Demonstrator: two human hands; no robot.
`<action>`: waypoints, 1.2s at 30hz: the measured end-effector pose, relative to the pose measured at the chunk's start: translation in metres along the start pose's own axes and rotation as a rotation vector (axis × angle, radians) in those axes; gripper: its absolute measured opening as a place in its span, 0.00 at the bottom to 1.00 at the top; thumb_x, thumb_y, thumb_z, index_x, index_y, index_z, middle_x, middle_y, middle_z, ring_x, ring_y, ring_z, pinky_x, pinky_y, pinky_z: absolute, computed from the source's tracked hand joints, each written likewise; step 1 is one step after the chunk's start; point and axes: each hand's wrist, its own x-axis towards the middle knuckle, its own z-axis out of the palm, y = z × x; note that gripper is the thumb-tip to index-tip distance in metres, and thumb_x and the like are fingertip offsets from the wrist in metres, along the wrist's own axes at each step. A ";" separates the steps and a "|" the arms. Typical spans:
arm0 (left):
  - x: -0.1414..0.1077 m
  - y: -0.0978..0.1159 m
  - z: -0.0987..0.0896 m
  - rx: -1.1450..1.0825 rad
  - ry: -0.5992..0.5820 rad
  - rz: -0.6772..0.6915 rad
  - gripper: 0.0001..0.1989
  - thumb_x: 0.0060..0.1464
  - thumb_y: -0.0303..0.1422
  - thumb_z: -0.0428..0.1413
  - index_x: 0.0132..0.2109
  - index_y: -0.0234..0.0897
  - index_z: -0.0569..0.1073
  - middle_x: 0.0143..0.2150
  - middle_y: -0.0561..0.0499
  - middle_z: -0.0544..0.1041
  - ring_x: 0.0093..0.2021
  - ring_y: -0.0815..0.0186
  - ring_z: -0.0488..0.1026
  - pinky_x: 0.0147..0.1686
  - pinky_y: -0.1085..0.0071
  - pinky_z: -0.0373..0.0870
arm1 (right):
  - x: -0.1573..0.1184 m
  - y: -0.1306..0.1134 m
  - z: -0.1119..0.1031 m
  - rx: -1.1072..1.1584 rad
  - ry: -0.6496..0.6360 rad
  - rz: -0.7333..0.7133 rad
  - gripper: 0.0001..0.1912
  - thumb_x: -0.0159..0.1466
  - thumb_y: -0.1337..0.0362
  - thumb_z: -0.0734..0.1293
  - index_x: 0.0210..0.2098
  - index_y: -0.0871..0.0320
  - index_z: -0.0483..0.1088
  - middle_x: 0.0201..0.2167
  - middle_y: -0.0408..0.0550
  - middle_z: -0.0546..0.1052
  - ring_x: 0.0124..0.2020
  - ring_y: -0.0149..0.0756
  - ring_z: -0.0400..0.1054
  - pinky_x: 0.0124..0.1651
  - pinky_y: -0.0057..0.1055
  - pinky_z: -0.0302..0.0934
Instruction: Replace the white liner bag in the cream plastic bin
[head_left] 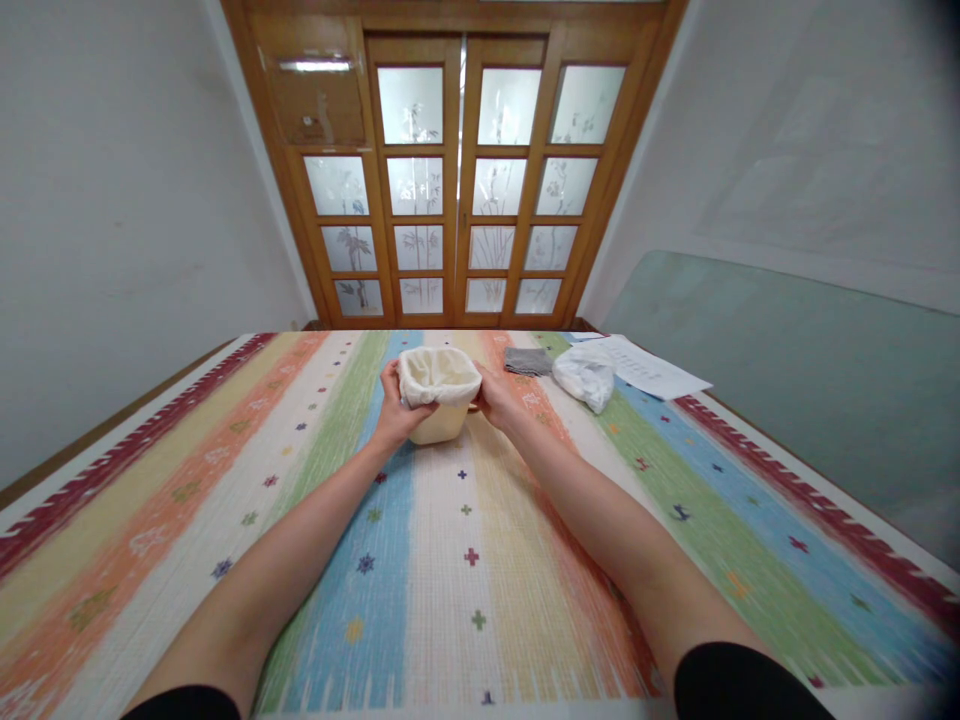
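Note:
A cream-coloured bin (437, 425) with a white liner (441, 375) folded over its rim is straight ahead of me, over the striped cloth. The liner covers the inside and hangs down around the upper edge. My left hand (399, 408) grips the bin's left side, thumb across the front just under the liner's fold. On the opposite side, my right hand (493, 394) holds the liner's edge against the bin, its fingertips partly hidden behind the corner. I cannot tell whether the bin's base touches the table.
Right of the bin lie a folded grey cloth (527, 361), a crumpled white plastic bag (586, 376) and printed paper sheets (649, 368). A striped tablecloth (442, 580) covers the table. Wooden doors with glass panes (457, 180) stand beyond the far edge; a pale green board (787, 350) is at right.

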 end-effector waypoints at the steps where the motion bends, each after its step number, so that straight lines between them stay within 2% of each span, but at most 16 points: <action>1: 0.000 0.000 -0.001 -0.001 -0.003 0.002 0.55 0.42 0.43 0.74 0.70 0.48 0.52 0.70 0.41 0.62 0.71 0.48 0.63 0.71 0.50 0.58 | 0.000 0.001 0.001 0.018 0.012 -0.005 0.21 0.59 0.41 0.69 0.40 0.51 0.71 0.23 0.37 0.71 0.23 0.30 0.60 0.28 0.27 0.59; 7: -0.001 0.001 -0.003 -0.021 -0.043 -0.018 0.53 0.45 0.44 0.73 0.73 0.46 0.57 0.71 0.40 0.64 0.76 0.47 0.56 0.77 0.46 0.46 | -0.005 0.000 0.004 0.065 0.060 0.002 0.16 0.55 0.48 0.69 0.37 0.50 0.68 0.23 0.34 0.68 0.22 0.30 0.57 0.28 0.28 0.59; 10: -0.001 0.003 -0.003 -0.011 -0.056 -0.025 0.54 0.46 0.46 0.73 0.74 0.45 0.56 0.71 0.40 0.66 0.76 0.47 0.55 0.77 0.43 0.45 | -0.009 0.000 0.006 0.059 0.070 0.002 0.16 0.56 0.48 0.68 0.37 0.51 0.68 0.23 0.35 0.68 0.22 0.30 0.58 0.29 0.28 0.58; 13: -0.002 0.006 -0.003 0.015 -0.042 -0.007 0.56 0.45 0.46 0.73 0.75 0.45 0.54 0.73 0.40 0.62 0.77 0.46 0.54 0.77 0.43 0.44 | -0.009 -0.002 0.005 -0.006 0.082 -0.024 0.16 0.58 0.48 0.68 0.37 0.52 0.67 0.25 0.37 0.70 0.25 0.31 0.61 0.30 0.27 0.58; 16: -0.002 0.011 -0.002 0.082 -0.027 0.035 0.60 0.44 0.44 0.74 0.76 0.44 0.52 0.75 0.38 0.58 0.77 0.45 0.53 0.77 0.45 0.44 | -0.008 -0.015 -0.001 -0.165 0.198 -0.219 0.14 0.62 0.49 0.66 0.33 0.53 0.65 0.27 0.40 0.70 0.30 0.34 0.63 0.34 0.29 0.59; 18: -0.002 0.015 0.000 0.165 -0.038 0.072 0.64 0.41 0.43 0.75 0.77 0.43 0.49 0.74 0.36 0.58 0.76 0.42 0.54 0.76 0.43 0.47 | -0.013 -0.031 -0.003 -0.337 0.286 -0.456 0.13 0.66 0.51 0.64 0.32 0.53 0.65 0.29 0.42 0.70 0.33 0.35 0.64 0.39 0.31 0.61; 19: -0.002 0.018 0.002 0.212 -0.054 0.095 0.66 0.40 0.43 0.76 0.78 0.43 0.47 0.73 0.36 0.59 0.75 0.41 0.55 0.75 0.42 0.49 | -0.019 -0.039 -0.003 -0.437 0.282 -0.578 0.13 0.68 0.52 0.63 0.33 0.53 0.66 0.30 0.43 0.71 0.35 0.37 0.65 0.42 0.33 0.62; 20: -0.002 0.021 0.004 0.257 -0.072 0.120 0.67 0.40 0.44 0.76 0.78 0.43 0.46 0.73 0.35 0.59 0.74 0.39 0.56 0.74 0.41 0.50 | -0.026 -0.047 -0.001 -0.536 0.225 -0.686 0.12 0.69 0.53 0.62 0.35 0.53 0.68 0.33 0.45 0.73 0.37 0.38 0.66 0.45 0.34 0.62; 24: -0.005 0.034 0.012 0.405 -0.127 0.199 0.70 0.36 0.43 0.77 0.78 0.44 0.44 0.73 0.34 0.59 0.72 0.34 0.58 0.70 0.36 0.51 | -0.060 -0.068 0.012 -0.840 -0.192 -0.976 0.11 0.73 0.58 0.62 0.45 0.54 0.74 0.40 0.49 0.76 0.43 0.41 0.70 0.50 0.38 0.63; 26: -0.006 0.040 0.015 0.443 -0.135 0.209 0.72 0.33 0.42 0.77 0.78 0.45 0.45 0.73 0.34 0.61 0.70 0.32 0.59 0.69 0.35 0.52 | -0.069 -0.070 0.016 -0.983 -0.316 -1.089 0.12 0.73 0.59 0.62 0.48 0.53 0.76 0.42 0.51 0.75 0.45 0.42 0.69 0.51 0.39 0.63; 28: -0.007 0.044 0.016 0.460 -0.144 0.214 0.72 0.32 0.41 0.77 0.78 0.44 0.45 0.72 0.34 0.62 0.69 0.32 0.61 0.68 0.35 0.53 | -0.072 -0.070 0.016 -1.093 -0.347 -1.158 0.13 0.74 0.59 0.62 0.49 0.53 0.77 0.42 0.52 0.75 0.45 0.42 0.69 0.50 0.38 0.63; 31: -0.006 0.046 0.015 0.500 -0.169 0.236 0.74 0.33 0.43 0.77 0.79 0.44 0.42 0.71 0.33 0.63 0.68 0.32 0.62 0.66 0.36 0.56 | -0.071 -0.070 0.013 -1.188 -0.355 -1.186 0.14 0.75 0.58 0.60 0.48 0.52 0.78 0.39 0.50 0.73 0.42 0.41 0.67 0.47 0.37 0.62; 36: -0.006 0.045 0.015 0.525 -0.183 0.265 0.74 0.33 0.42 0.77 0.79 0.44 0.40 0.72 0.34 0.62 0.68 0.32 0.62 0.66 0.37 0.57 | -0.069 -0.071 0.012 -1.227 -0.367 -1.198 0.15 0.75 0.58 0.61 0.47 0.53 0.79 0.37 0.50 0.72 0.40 0.40 0.66 0.46 0.37 0.61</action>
